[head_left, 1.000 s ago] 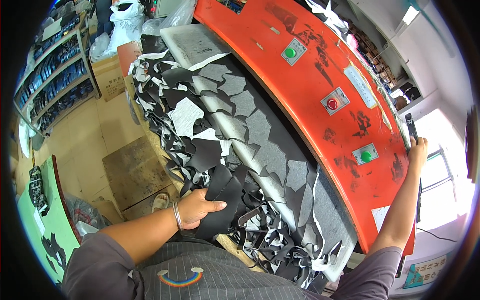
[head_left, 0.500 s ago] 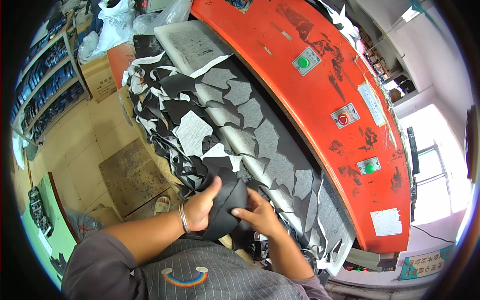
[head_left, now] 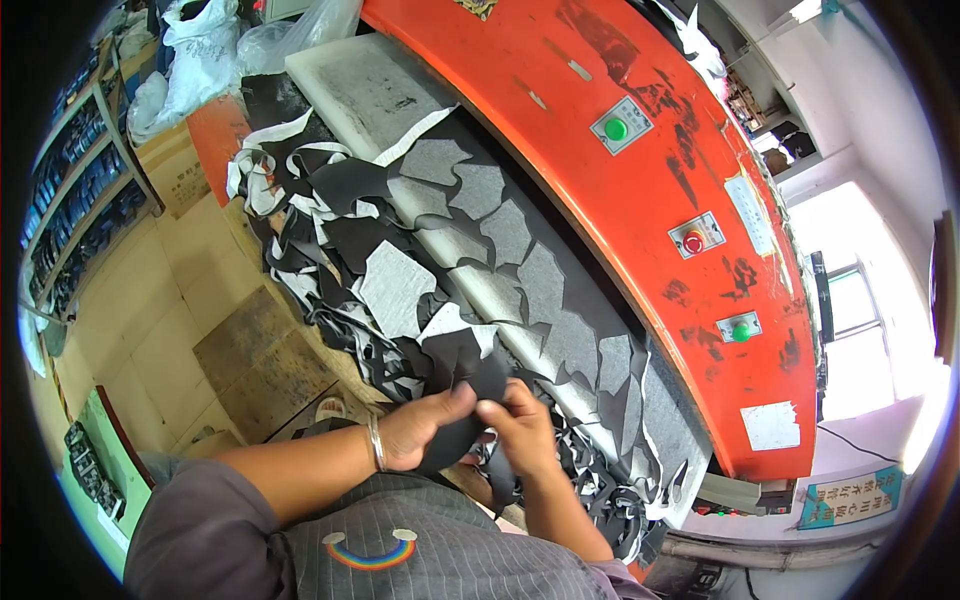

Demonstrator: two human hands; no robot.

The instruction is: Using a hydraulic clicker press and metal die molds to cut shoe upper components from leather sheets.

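My left hand [head_left: 425,428] and my right hand [head_left: 523,432] close on a piece of black, flexible sheet material [head_left: 450,453] in front of my body. The thumbs press on it from above, and the other fingers are partly hidden behind it. Just beyond my hands lies a tangled heap of black and white sheet scraps [head_left: 345,240], with a pale, angular cut piece [head_left: 395,290] on top. To the right of it, a black sheet with grey cut-out shapes [head_left: 555,285] covers much of a thick white board [head_left: 365,85].
A long red machine beam [head_left: 620,200] with green and red buttons runs beyond the board. Shelves of dark blue items [head_left: 85,190], a cardboard box [head_left: 175,170] and white bags [head_left: 200,60] stand at the far left. A green table [head_left: 125,460] is at the near left.
The black piece has been folded or turned lower between my hands, which have come closer together. My view has shifted slightly.
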